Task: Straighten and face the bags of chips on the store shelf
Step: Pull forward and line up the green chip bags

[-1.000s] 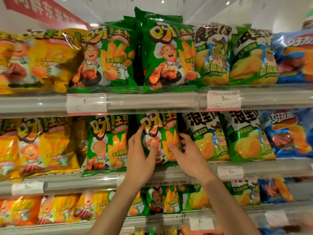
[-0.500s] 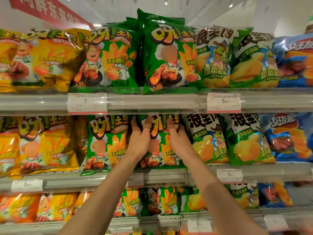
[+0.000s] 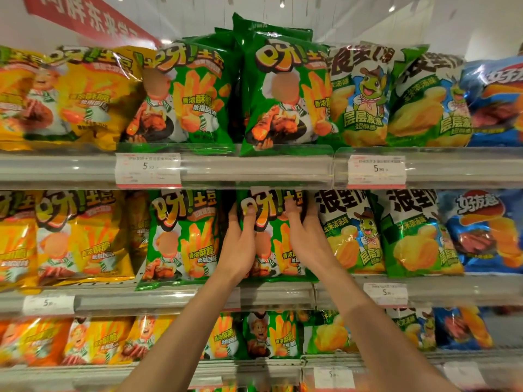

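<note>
We are facing a store shelf unit with three tiers in view, and its middle shelf [image 3: 277,295] carries the bag we are working on. Rows of chip bags fill every tier: yellow bags [image 3: 82,236] at the left, green fries bags in the centre, green-and-white bags with a cartoon turtle [image 3: 353,233] to the right, and blue bags [image 3: 486,230] at the far right. A red banner [image 3: 85,18] hangs at the upper left above the top tier.

The green fries bag [image 3: 273,241] we hold stands upright on the middle shelf, face forward, between a matching green bag [image 3: 181,236] on its left and the turtle bag on its right, its top just under the shelf edge above.

Our left hand [image 3: 240,244] grips the bag's upper left edge, thumb on the front, fingers curled round the side. Our right hand [image 3: 307,236] grips the upper right edge the same way, thumb across the front near the printed logo.

White price tags [image 3: 147,168] sit in the clear rails along the shelf fronts.
</note>
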Available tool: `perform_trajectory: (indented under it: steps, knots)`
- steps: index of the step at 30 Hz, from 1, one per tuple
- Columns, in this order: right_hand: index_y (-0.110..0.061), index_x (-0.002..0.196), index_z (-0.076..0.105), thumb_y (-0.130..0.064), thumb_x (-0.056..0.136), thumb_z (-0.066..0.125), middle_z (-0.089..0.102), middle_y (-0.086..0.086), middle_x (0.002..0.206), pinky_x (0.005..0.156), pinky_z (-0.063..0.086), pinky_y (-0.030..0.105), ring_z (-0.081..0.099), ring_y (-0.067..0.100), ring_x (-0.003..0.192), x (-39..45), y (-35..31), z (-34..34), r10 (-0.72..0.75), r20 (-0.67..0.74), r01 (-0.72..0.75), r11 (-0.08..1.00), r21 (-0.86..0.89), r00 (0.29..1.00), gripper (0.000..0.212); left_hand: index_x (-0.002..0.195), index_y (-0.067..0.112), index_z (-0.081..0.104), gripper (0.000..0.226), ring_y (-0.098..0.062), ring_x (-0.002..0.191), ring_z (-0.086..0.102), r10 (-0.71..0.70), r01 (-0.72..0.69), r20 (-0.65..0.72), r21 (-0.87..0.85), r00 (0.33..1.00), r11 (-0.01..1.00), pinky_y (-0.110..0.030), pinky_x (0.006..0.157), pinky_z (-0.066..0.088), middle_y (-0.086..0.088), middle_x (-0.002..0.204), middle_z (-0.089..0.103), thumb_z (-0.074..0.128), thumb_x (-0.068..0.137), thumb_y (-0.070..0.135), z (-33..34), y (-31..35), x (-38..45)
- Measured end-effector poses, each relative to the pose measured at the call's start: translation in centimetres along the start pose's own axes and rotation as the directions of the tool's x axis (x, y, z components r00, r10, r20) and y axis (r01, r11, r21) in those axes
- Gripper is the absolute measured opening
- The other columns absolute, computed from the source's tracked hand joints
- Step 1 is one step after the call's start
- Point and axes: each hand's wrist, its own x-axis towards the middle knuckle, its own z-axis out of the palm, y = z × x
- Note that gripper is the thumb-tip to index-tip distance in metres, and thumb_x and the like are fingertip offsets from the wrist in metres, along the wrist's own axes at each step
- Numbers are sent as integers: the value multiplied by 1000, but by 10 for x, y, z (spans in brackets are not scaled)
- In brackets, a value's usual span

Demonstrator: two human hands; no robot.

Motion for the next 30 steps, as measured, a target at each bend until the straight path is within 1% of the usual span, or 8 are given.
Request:
perform_trajectory:
  steps: [4,7,11,14,16,21,26,30]
  knots:
    - [-28,157,15,-60,100,31,32,2,159,107,28,29,35,23,143,-2,5,9,-96,29,98,993,-62,995,67,160,27,3,71,-16,140,39,13,-14,-28,-30,1000,999,-23,97,30,-2,159,36,32,103,57,2,-3,4]
    - [-29,157,13,-68,96,28,28,2,161,114,25,33,31,22,146,-1,6,6,-101,38,103,993,-58,994,74,160,31,1,73,-20,146,34,4,-3,-20,9,1000,1000,-25,101,27,-1,162,31,32,101,60,-1,-5,3]
    - [-40,156,1,-67,97,27,13,-5,165,114,33,39,27,16,147,-20,20,-13,-290,-22,279,935,-218,957,71,158,42,1,66,6,136,25,300,-283,-27,261,953,923,-22,101,30,12,162,22,40,104,49,-19,-15,-14]
    - [-43,156,-5,-55,103,28,-6,-13,166,116,26,31,11,8,151,-32,29,-21,-438,79,430,806,-407,896,63,155,52,8,59,-7,146,25,445,-455,134,449,885,769,-25,106,30,6,164,17,39,105,47,-34,-26,-13]
    - [-45,155,-9,-52,105,25,-10,-14,166,120,21,30,3,1,149,-31,33,-17,-432,155,454,777,-436,888,61,154,54,9,58,-18,147,29,429,-459,179,488,885,742,-28,108,32,1,164,16,36,103,51,-38,-27,-10]
    - [-45,155,-9,-52,105,21,-9,-17,165,123,21,34,0,0,151,-23,40,-4,-397,146,423,837,-346,906,59,157,47,6,62,-22,148,29,431,-456,180,526,884,718,-30,109,32,-3,164,17,37,105,44,-35,-25,-8]
    - [-50,154,-4,-55,104,29,-4,-18,165,123,21,35,3,0,151,-26,38,-12,-361,166,396,870,-293,918,60,157,45,11,63,-8,146,27,409,-442,179,488,895,753,-23,109,30,4,163,22,36,99,53,-35,-19,-14]
    - [-42,153,25,-56,99,44,23,-16,160,118,33,40,28,7,145,-39,42,-24,-301,60,307,924,-228,952,59,154,37,27,61,5,138,34,412,-425,128,424,902,799,-18,109,36,19,153,35,55,100,40,-45,-19,-23]
